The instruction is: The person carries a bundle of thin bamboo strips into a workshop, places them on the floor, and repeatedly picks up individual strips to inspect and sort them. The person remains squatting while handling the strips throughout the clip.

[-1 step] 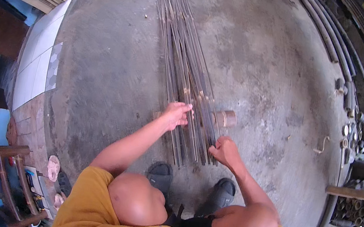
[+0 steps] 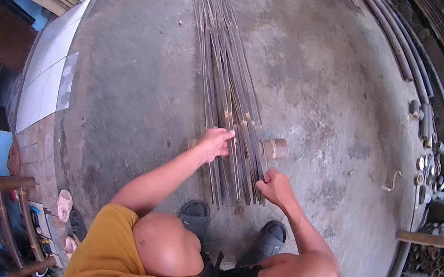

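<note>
Well, check the angle on those dark strips (image 2: 234, 91)

They're in a loose bundle on the floor (image 2: 343, 117), long axis going from between 11 and 12 o'clock down to between 5 and 6, close ends near the sandals (image 2: 194, 220). Left hand (image 2: 215, 145) is at the bundle's left side, fingers half curled, thumb close to the forefinger; from where I'm standing I can't make out if they've got hold of anything. Right hand (image 2: 279, 188) sits at about 4 o'clock from it, on the bundle's right edge, fingers pinched tight on what looks like an outer strip. It's the nearer one to the close ends, which lie around 7 or 8 o'clock from its fingertips. Short bamboo piece (image 2: 275, 148) lies crosswise at its 12.
</note>
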A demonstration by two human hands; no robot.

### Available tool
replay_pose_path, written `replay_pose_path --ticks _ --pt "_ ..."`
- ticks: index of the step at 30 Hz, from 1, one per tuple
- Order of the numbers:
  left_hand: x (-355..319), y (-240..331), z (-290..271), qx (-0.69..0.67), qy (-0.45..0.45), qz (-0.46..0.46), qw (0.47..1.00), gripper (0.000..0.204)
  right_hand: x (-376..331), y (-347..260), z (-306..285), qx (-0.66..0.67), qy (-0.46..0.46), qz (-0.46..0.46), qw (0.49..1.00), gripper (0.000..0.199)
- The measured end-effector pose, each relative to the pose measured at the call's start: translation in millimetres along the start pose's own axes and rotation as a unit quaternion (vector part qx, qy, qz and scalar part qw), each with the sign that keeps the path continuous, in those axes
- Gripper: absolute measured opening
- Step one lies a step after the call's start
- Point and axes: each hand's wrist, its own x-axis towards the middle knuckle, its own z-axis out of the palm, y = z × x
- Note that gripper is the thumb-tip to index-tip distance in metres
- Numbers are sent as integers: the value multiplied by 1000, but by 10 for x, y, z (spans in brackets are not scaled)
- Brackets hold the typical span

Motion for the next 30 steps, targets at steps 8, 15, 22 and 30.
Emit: replay_pose_path --ticks 8,15,22,30 --pt "-4 266 113 -1 15 57 998 14 -3 -839 -371 349 -16 54 936 48" --pt "200 738 -42 -27 -11 91 995 12 -65 -828 -198 287 -6 15 958 46" --pt "-23 535 -19 -36 -27 133 990 13 25 -944 -313 256 57 -23 965 41" --pt "-102 691 -139 -34 -29 138 989 15 93 -707 -77 168 116 -33 978 40"
